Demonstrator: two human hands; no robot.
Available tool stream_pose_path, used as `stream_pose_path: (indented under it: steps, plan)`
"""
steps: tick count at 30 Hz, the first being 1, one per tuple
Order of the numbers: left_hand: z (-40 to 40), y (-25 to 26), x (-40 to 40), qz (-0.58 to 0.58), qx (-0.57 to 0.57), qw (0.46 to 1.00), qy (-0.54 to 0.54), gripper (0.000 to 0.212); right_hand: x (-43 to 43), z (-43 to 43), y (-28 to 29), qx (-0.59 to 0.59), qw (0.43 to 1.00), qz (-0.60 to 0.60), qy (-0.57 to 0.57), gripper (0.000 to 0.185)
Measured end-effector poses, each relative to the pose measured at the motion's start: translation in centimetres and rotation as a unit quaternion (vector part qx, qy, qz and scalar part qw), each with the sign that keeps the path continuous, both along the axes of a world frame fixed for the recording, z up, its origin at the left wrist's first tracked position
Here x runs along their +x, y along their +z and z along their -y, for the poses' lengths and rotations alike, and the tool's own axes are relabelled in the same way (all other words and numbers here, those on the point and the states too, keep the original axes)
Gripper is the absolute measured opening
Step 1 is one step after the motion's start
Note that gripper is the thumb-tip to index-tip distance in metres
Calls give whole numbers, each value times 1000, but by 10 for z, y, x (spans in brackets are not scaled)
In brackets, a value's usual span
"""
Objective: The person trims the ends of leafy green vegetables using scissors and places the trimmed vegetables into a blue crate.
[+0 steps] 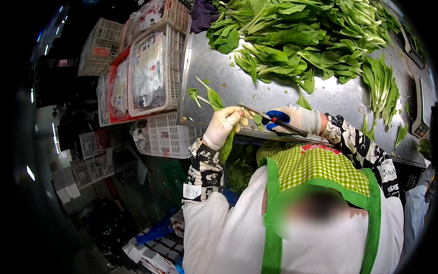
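Note:
My left hand, in a cream rubber glove, pinches a green leaf that hangs below it over the table's near edge. In my right hand, gloved in white knit with blue-coated fingers, is a knife with a black and red handle. Its narrow blade points left and reaches the fingertips of my left hand; whether it touches the stem cannot be made out. A few loose leaves lie just beyond my left hand. Farther back, a large heap of leafy greens covers much of the metal table.
A neat bunch of greens lies at the right, near a weighing scale. A purple cloth rests at the far left corner. Plastic crates with bagged packaging stand left of the table. Greens sit below the near edge.

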State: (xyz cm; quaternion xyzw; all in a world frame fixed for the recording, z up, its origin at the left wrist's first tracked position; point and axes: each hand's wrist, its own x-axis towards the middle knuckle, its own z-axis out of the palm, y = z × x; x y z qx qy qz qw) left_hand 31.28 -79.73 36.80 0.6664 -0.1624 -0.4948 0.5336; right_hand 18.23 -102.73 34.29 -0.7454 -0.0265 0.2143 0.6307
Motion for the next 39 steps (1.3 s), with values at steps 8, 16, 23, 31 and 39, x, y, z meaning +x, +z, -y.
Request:
stream_pose_path:
  steps: [8,16,23,31,39]
  plan:
    - [1,-29,11,-269,-222,911,218,31,3,3,-25,-536,831,124,86,50]
    - [31,-41,13,-293,-293,855,313,28,-6,10,-24,-543,821,73,159,47]
    - [44,-48,13,-259,-246,879,315,25,-29,14,-43,-446,881,150,46,38]
    - [63,-46,10,-232,-224,904,280,23,-57,17,-43,-356,906,226,-17,40]
    - [79,-32,1,-144,-200,945,216,27,-53,27,-22,-421,878,173,-150,34]
